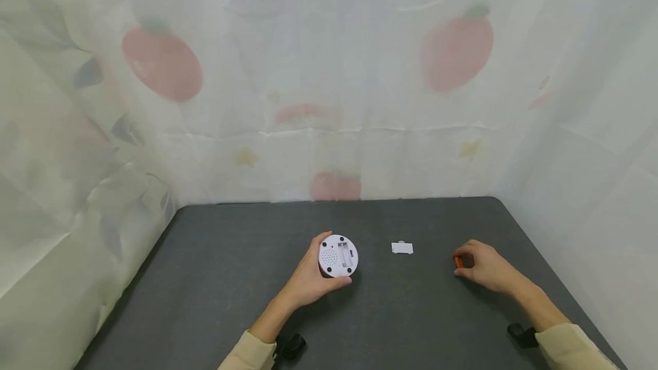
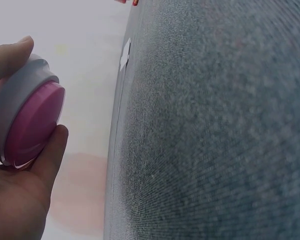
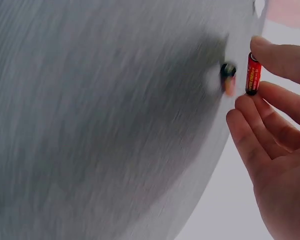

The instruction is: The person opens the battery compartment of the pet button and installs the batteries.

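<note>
My left hand (image 1: 313, 276) grips a round white device (image 1: 331, 257) by its rim, thumb on one side and fingers on the other. The device's underside faces up, with a speaker grille, small dark feet and an uncovered battery compartment (image 1: 345, 254). On the other side, a pink dome (image 2: 37, 122) shows in the left wrist view. Between thumb and fingertips, my right hand (image 1: 485, 267) pinches a small red battery (image 3: 253, 74) above the table. A second battery (image 3: 228, 79) appears blurred beside it; whether it touches the table I cannot tell.
A small white battery cover (image 1: 402, 248) lies on the dark grey table (image 1: 231, 278) between the hands. White curtains (image 1: 329, 73) with fruit prints stand behind the table and along both sides. Black wrist straps (image 1: 521, 336) sit at the cuffs.
</note>
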Tool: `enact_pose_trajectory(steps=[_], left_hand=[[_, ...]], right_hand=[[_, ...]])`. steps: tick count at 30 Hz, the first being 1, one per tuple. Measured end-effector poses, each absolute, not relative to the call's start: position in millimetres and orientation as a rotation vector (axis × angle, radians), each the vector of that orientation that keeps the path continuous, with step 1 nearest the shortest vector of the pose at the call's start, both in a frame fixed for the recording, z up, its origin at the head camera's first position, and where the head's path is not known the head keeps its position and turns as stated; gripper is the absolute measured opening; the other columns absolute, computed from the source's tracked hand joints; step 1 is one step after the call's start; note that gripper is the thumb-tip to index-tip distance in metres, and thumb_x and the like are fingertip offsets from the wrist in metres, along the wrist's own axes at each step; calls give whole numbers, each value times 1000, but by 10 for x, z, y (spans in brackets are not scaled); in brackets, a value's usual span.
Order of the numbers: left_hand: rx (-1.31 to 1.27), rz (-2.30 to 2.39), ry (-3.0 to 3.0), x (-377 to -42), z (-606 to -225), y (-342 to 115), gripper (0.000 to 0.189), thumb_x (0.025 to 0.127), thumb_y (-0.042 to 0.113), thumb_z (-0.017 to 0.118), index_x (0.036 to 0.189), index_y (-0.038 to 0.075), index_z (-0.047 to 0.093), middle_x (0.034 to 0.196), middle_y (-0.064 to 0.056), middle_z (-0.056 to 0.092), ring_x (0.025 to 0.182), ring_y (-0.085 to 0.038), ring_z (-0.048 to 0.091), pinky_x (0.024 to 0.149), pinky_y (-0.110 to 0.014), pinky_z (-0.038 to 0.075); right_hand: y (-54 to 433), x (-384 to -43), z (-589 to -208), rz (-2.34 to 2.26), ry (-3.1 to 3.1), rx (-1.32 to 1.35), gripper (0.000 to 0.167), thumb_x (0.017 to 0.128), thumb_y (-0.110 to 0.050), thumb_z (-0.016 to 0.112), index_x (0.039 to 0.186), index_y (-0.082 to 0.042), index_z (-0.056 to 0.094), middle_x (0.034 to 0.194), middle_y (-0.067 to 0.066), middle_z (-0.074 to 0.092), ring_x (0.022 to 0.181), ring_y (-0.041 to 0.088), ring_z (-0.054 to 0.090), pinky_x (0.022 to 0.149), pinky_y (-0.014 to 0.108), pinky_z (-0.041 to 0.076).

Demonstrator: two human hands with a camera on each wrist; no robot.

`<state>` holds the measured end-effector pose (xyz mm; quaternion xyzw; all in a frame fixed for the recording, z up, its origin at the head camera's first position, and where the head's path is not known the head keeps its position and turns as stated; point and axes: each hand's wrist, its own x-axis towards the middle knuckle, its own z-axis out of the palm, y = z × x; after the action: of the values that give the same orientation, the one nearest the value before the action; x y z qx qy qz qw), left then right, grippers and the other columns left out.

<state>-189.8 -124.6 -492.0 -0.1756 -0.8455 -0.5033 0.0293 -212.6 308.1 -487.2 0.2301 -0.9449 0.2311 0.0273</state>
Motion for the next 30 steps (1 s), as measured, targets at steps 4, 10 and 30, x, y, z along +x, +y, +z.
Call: enact_pose_trajectory(steps=[4, 10, 30], left_hand=[[-541, -1558, -2606, -1898, -4925, -1244, 105, 71, 41, 93, 154, 28, 31, 136, -4, 54, 117, -21, 54, 97, -49, 42], [-545, -1576, -2597, -1892, -4923, -1250, 105, 71, 40, 93, 155, 28, 31, 138, -4, 53, 118, -21, 54, 97, -49, 41], [-566, -1559, -2608, -1890, -4936, -1257, 104, 72, 41, 93, 154, 29, 30, 132, -3, 55, 113, -20, 55, 95, -46, 43]], right_hand=[[2943, -2115, -4861, 855, -2878, 713, 38, 84, -14, 84, 114, 4, 70, 101, 2, 61, 81, 9, 57, 67, 29, 50], [2705, -2108, -4870, 1093, -2860, 714, 41, 85, -11, 83, 119, 5, 66, 103, 3, 60, 80, 4, 58, 66, 26, 51], [1987, -2181, -4855, 1752, -2746, 690, 41, 92, -12, 76, 125, 7, 60, 110, 17, 68, 94, 20, 70, 74, 28, 54]])
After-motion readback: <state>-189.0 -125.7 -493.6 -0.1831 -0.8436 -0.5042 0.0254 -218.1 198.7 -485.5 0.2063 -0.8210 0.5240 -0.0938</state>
